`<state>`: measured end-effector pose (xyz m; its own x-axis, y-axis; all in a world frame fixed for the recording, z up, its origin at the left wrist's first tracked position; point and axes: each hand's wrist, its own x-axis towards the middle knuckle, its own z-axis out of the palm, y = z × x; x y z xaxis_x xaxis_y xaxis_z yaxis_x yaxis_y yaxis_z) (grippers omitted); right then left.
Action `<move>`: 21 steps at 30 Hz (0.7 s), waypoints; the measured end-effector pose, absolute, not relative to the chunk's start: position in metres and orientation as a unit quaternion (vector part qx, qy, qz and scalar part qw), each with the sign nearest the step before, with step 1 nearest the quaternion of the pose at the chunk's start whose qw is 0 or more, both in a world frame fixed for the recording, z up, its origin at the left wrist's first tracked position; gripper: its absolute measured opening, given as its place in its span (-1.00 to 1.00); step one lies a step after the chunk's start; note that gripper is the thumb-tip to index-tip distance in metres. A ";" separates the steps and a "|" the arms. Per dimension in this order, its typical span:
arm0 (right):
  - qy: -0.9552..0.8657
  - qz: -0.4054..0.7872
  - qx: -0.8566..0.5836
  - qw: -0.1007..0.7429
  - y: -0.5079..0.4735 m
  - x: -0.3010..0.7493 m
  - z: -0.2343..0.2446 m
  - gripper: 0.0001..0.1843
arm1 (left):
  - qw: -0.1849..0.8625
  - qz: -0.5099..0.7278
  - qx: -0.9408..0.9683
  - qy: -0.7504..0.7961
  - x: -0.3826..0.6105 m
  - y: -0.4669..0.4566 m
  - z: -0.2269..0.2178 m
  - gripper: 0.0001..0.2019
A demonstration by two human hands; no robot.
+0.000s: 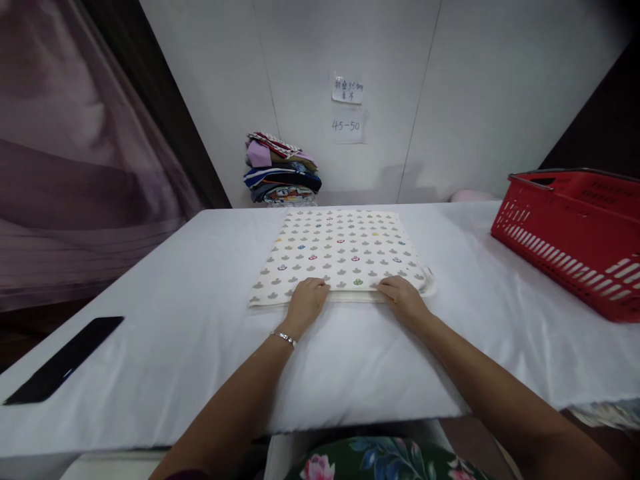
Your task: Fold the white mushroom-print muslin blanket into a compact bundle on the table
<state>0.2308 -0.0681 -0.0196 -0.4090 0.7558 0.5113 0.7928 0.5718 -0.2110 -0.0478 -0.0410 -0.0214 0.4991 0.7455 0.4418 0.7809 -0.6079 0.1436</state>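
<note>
A folded cream cloth [340,250] with small grey and coloured prints lies flat in the middle of the white table [175,333]. My left hand [306,300], with a bracelet at the wrist, grips the cloth's near edge left of centre, fingers curled over it. My right hand [403,297] grips the same near edge further right, fingers curled as well. Both hands rest on the table surface.
A red plastic basket [575,233] stands at the table's right side. A stack of folded cloths [281,170] sits at the back against the wall. A black flat object [65,360] lies near the left front edge. Paper notes [347,90] hang on the wall.
</note>
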 end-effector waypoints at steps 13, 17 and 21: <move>-0.836 -0.031 -0.464 0.292 -0.067 0.231 -0.036 -0.75 | 0.113 -0.203 -0.865 -0.444 -0.046 -0.046 -0.027 -0.79; -0.810 -0.067 -0.484 0.325 -0.064 0.226 -0.030 -0.73 | 0.126 -0.220 -0.857 -0.448 -0.044 -0.043 -0.025 -0.78; -0.836 -0.067 -0.456 0.297 -0.062 0.227 -0.036 -0.73 | 0.115 -0.212 -0.866 -0.437 -0.044 -0.042 -0.028 -0.78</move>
